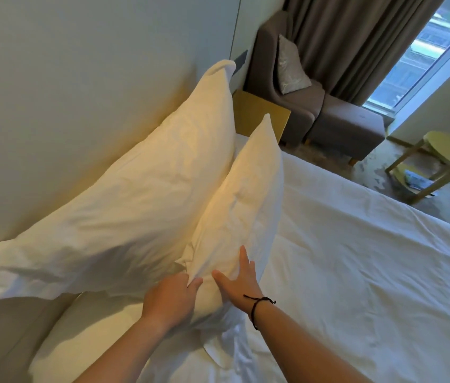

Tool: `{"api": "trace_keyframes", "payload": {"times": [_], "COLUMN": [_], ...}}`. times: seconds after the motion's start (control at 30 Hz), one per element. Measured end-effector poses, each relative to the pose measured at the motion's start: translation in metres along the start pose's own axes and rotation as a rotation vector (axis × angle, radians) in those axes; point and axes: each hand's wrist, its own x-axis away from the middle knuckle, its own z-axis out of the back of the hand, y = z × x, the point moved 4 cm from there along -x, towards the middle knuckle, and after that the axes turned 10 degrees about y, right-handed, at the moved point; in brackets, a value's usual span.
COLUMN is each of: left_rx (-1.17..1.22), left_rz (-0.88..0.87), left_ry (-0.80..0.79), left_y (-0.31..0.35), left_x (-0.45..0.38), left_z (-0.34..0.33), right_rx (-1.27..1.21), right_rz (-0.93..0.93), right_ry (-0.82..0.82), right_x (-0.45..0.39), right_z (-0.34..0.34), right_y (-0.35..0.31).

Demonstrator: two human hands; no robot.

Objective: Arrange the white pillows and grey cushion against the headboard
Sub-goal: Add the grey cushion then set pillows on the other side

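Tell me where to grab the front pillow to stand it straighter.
Take the front pillow by its near end, coming from this side: it stands on edge, and the left hand already pinches that corner while the right hand lies flat beside it.

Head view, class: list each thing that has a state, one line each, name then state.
Back pillow: upright, leaning against the headboard.
Front pillow: upright, leaning on the back pillow.
Left hand: pinching the front pillow's corner.
Right hand: open, fingers flat on it.
Curtain: partly drawn.
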Motion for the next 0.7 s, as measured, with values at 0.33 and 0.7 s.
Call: {"api": "trace_keyframes", "payload": {"times": [0.33,0.7], "left_rx": [-0.265,-0.103], "left_rz": [-0.045,-0.149], "left_ry": [0.139,0.209], "left_y": [-0.044,0.017], "left_x": [-0.022,0.027], "left_z": [0.015,-0.002], "right_rx": [0.026,-0.096], "right_rz": [0.003,0.017], "right_ry": [0.055,-0.023], "right_x": [0.005,0.032], "right_z": [-0.035,0.011], "right_y": [-0.019,0.024]}}
